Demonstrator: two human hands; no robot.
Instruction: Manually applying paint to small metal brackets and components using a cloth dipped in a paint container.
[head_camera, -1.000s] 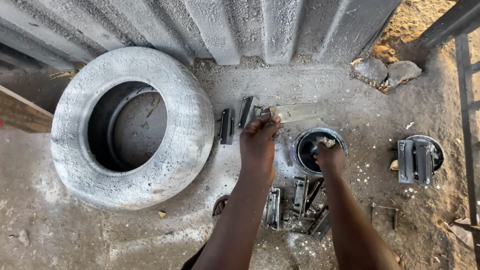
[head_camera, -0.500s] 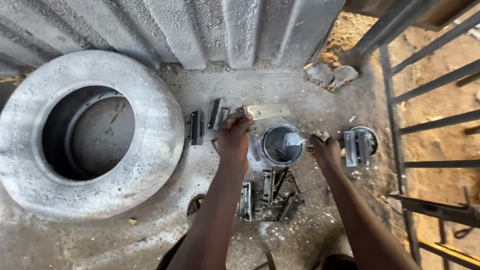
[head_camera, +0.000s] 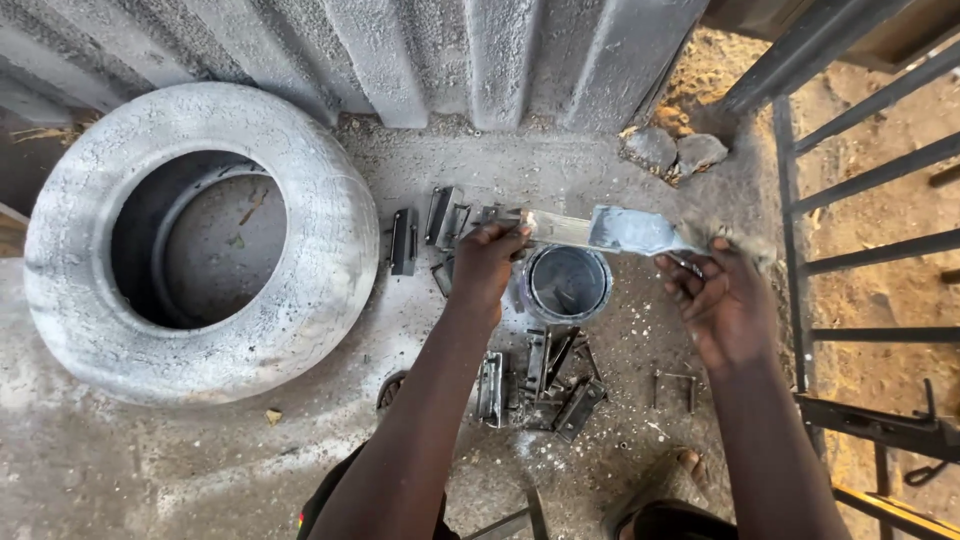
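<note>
Left hand (head_camera: 487, 262) clenched, right hand (head_camera: 722, 302) half-open

Grey metal strip (head_camera: 600, 230), whitish tyre (head_camera: 200, 240)
</note>
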